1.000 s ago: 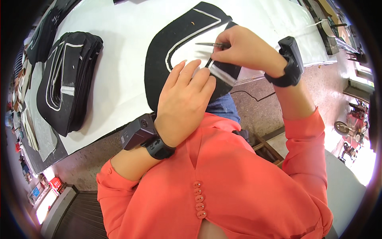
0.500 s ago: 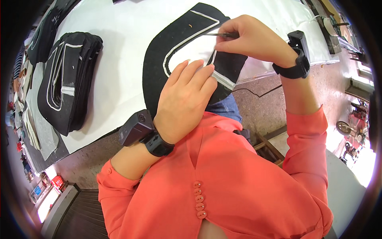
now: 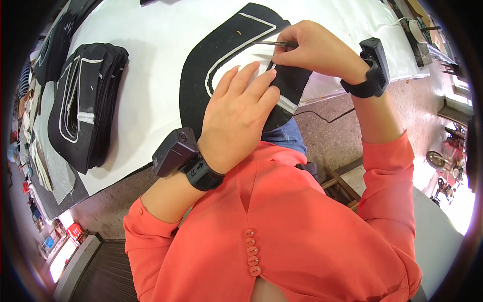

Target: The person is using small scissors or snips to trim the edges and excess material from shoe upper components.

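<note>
A black U-shaped cut piece with a white line along its inner edge lies flat on the white-covered table. My left hand rests on the lower curve of this piece, fingers stretched out and a little spread, with nothing gripped. Beyond it, my right hand is closed on a slim, pointed metal tool. The tool's tip points left across the gap in the piece, and its handle end is hidden in my fingers. A silvery-white strip crosses the right arm of the piece, beside my left fingers.
To the left stands a stack of similar black pieces, with another dark pile behind it. The white table ends in front of me. A dark cable hangs past its right side. A wooden frame stands low at the right.
My left hand has shifted slightly to the right, its fingertips nearer my right hand. My right hand, still closed on the tool, has barely moved.
</note>
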`<action>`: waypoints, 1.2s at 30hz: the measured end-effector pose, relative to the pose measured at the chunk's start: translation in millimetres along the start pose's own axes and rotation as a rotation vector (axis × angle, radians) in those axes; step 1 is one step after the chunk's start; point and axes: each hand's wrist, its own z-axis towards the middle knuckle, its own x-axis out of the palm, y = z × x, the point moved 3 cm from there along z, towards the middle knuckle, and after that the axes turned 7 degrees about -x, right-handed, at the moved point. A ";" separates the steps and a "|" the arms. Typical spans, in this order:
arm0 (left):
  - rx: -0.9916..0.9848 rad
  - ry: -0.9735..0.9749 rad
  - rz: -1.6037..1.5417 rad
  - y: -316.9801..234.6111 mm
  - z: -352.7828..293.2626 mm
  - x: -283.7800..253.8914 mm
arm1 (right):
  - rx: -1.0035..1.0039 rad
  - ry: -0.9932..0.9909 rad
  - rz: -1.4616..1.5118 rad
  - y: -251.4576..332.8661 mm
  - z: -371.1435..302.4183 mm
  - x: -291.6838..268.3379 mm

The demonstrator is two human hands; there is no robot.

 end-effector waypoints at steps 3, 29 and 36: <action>-0.052 0.026 -0.038 -2.1 1.7 -3.4 | -0.036 0.043 0.013 -1.9 -2.6 -6.1; 0.047 -0.038 -0.037 10.7 42.1 6.8 | -0.039 -0.065 0.013 -21.3 -1.9 -25.0; 0.052 -0.034 -0.066 16.4 50.4 5.4 | -0.023 -0.187 -0.008 -37.1 1.4 -34.2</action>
